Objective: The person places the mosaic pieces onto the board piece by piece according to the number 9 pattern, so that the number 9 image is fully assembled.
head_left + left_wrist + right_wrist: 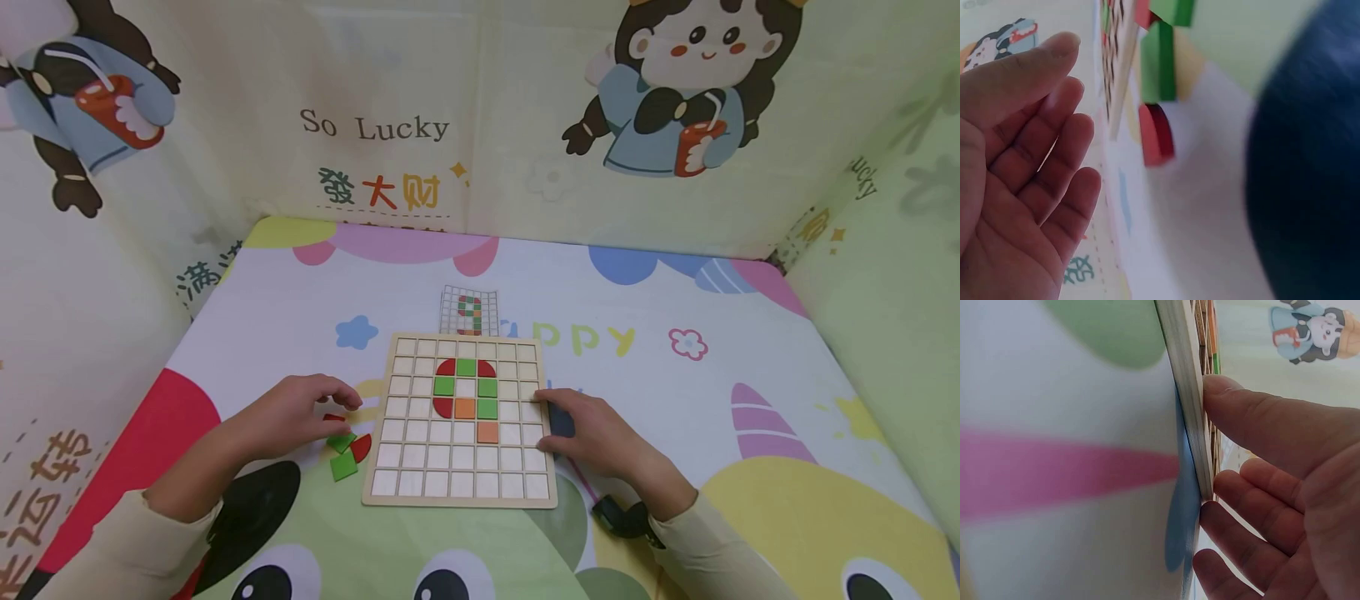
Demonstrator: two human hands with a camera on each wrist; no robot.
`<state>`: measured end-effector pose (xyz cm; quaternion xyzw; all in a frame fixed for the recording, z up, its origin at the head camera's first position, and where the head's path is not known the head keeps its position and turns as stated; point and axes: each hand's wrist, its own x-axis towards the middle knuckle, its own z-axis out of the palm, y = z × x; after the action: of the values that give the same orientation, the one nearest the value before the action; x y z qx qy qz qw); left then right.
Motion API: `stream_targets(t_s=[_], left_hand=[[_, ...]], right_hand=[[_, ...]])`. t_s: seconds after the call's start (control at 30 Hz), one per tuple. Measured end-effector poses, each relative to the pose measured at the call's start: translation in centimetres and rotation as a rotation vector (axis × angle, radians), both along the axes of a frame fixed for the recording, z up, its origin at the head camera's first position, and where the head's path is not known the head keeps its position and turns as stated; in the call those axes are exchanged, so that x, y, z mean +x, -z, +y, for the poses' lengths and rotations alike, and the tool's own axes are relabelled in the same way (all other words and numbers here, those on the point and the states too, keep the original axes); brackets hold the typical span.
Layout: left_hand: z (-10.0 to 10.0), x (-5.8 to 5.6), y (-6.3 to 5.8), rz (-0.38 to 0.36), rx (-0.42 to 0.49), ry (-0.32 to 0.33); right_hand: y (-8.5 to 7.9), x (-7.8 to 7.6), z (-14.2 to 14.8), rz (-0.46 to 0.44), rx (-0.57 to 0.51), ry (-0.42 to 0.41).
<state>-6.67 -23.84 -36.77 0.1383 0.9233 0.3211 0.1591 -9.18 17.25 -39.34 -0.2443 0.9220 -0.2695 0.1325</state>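
Note:
A wooden grid board (460, 502) lies in the middle of the table. Red quarter-round, green square and orange square tiles (466, 367) fill several of its cells in a looped pattern. My left hand (300, 408) hovers just left of the board over loose tiles, two green squares (344, 466) and two red rounded pieces (362, 448). Its fingers are loosely bent, and the left wrist view shows nothing between thumb and fingers, with a red piece (1155, 137) apart from them. Thumb and fingertips of my right hand (600, 429) rest at the board's right edge.
Behind the board stands a small card (468, 311) with a grid and a coloured pattern like a 9. A printed cloth (645, 375) covers the table, and cartoon-printed curtains (517, 100) enclose it at the back and sides. A black device (618, 517) sits by my right wrist.

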Motion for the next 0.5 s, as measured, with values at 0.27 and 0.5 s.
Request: stream_targets(t_s=[0.27,0.5], left_hand=[[-1.4,0.1,0.5,0.000,-0.037,-0.006],[-1.9,-0.1,1.0,-0.043,-0.046,0.032]], right_hand=[[0.1,0.0,0.1,0.019,-0.004,-0.006],[0.1,0.0,0.0,0.017,0.003,-0.004]])
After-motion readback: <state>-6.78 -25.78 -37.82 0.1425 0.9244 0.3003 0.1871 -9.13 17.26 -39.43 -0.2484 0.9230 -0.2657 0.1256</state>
